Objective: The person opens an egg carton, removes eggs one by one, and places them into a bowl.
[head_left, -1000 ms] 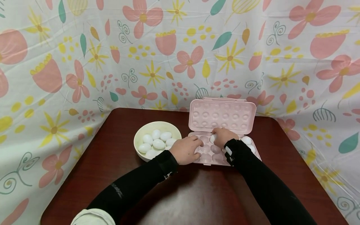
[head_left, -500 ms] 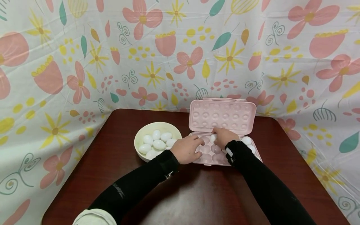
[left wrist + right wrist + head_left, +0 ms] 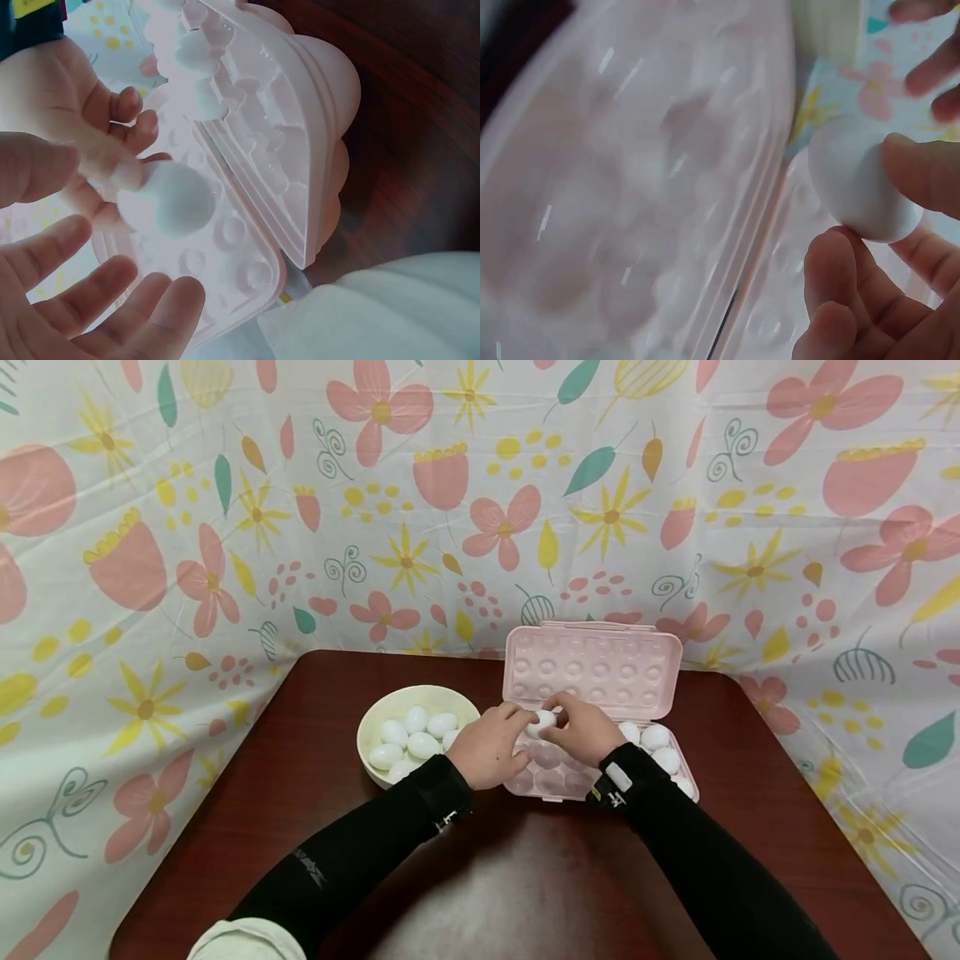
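A white egg [image 3: 541, 723] is pinched between the thumb and fingers of my right hand [image 3: 587, 729], above the left part of a pink egg carton [image 3: 551, 783]. In the right wrist view the thumb lies on one side of this egg [image 3: 862, 180] and fingertips on the other. My left hand [image 3: 491, 747] is beside it with relaxed, spread fingers. The left wrist view shows these left-hand fingers [image 3: 97, 292] apart from the egg and holding nothing. Several white eggs [image 3: 656, 737] sit in the carton's right end, partly hidden by my right wrist.
A cream bowl [image 3: 372, 714] with several white eggs [image 3: 423, 745] stands just left of the carton. The carton's lid [image 3: 592, 668] stands raised at the back. Behind the dark wooden table [image 3: 480, 893] hangs a floral cloth [image 3: 465, 527].
My right hand has moved left and lifted the egg from the carton's middle, coming close to my left hand. More eggs at the carton's right end now show. The left hand has barely shifted.
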Demonstrator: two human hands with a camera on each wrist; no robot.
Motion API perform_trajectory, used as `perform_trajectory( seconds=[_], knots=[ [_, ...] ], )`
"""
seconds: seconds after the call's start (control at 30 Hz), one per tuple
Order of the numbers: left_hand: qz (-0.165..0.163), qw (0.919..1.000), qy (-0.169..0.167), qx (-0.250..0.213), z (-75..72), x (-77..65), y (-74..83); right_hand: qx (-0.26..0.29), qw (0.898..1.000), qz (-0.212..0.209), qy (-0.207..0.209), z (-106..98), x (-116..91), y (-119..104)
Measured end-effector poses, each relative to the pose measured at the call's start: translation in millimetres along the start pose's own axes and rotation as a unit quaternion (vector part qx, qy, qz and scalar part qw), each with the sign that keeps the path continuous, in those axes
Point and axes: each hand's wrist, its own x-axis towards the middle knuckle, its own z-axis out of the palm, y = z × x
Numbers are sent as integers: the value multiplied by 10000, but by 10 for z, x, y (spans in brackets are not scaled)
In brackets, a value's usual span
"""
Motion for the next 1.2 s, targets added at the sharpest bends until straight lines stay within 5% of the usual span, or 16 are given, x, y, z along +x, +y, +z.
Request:
perform_trajectory(
  seconds=[0.27,0.63,0.93,1.2],
  knots=[
    [93,9979,326,-544,-31,-21,-77,1135,9930,-131,-289,44,-46,-212],
    [91,9963,675,-532,-112,-57,-140,1890,9803,-153,-551,79,-36,-308],
    [21,9968,526,-609,-215,-155,-232,2344,9683,-337,-794,118,-32,-403],
    [-417,9978,113,-495,-305,-322,-465,1971,9777,-447,-576,168,-31,-388]
  ],
)
